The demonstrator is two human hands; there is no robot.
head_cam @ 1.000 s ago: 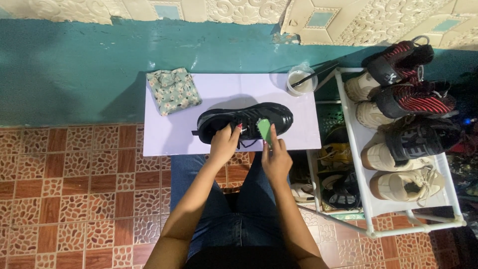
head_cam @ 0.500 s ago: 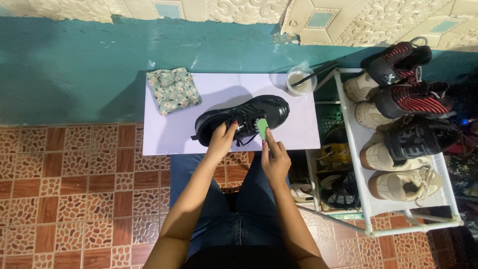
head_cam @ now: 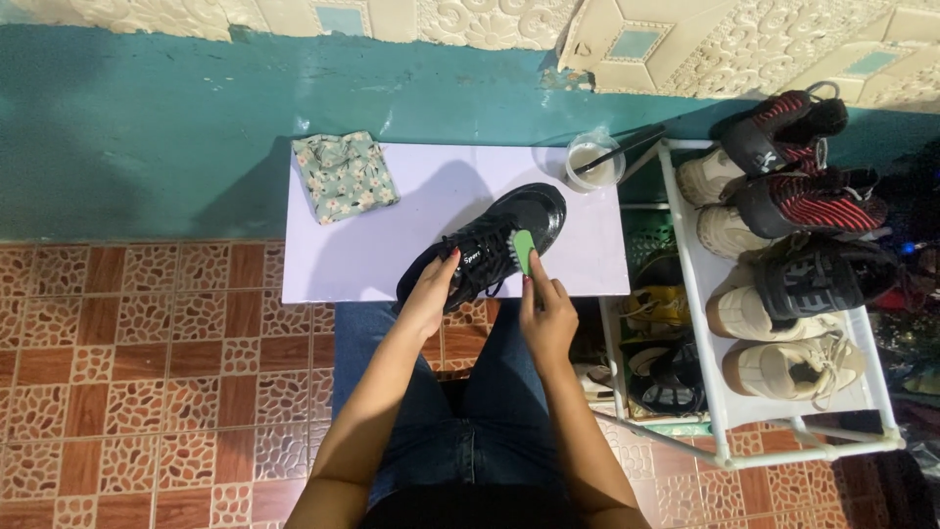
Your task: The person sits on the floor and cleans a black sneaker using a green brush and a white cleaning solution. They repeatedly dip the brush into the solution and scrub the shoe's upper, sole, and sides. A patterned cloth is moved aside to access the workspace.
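Even, fairly bright light, source seemingly overhead and from about 3 o'clock. Soft shadows run toward 9 o'clock: the table [head_cam: 372, 264] darkens the teal wall [head_cam: 147, 127] at its left. Mild glare on the shoe [head_cam: 534, 211] toe. Focus sharp centre; slight softness and wide-angle bending at the edges. Rack [head_cam: 685, 294] at 3 o'clock dim in its lower shelves.

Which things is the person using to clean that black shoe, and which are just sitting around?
In use:
- black shoe, held by the left hand
- green brush in the right hand
- white board under the shoe

Just sitting there:
- folded flowery cloth
- cup of cloudy liquid with a stick in it, not touched
- other shoes on the white rack
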